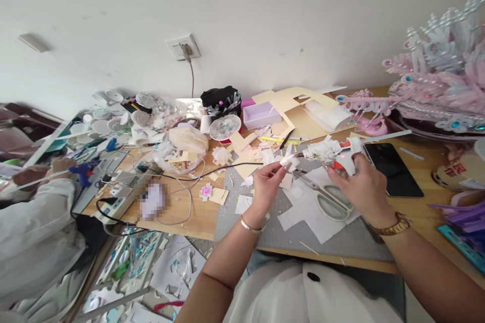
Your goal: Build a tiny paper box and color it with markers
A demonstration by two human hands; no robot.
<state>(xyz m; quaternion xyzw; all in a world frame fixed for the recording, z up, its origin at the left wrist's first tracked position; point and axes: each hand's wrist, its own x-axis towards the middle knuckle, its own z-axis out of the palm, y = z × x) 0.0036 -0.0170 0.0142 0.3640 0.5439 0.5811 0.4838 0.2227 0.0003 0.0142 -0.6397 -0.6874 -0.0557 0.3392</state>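
My right hand [359,181] is wrapped round a white hot glue gun [346,154] with an orange trigger, its nozzle pointing left. My left hand [268,181] pinches a small white paper piece [286,160] right at the nozzle tip. Both hands hover over a grey cutting mat [242,217] strewn with white paper scraps. White-handled scissors [329,201] lie on the mat just under my right hand. The gun's black cord [212,171] runs left across the wooden table.
A black phone [394,169] lies to the right. A pink and silver crown ornament [439,86] stands at the far right. A purple box [261,115], cream card pieces [291,106], cups and clutter fill the back. Another person's sleeve [34,232] is at the left beside a power strip [117,204].
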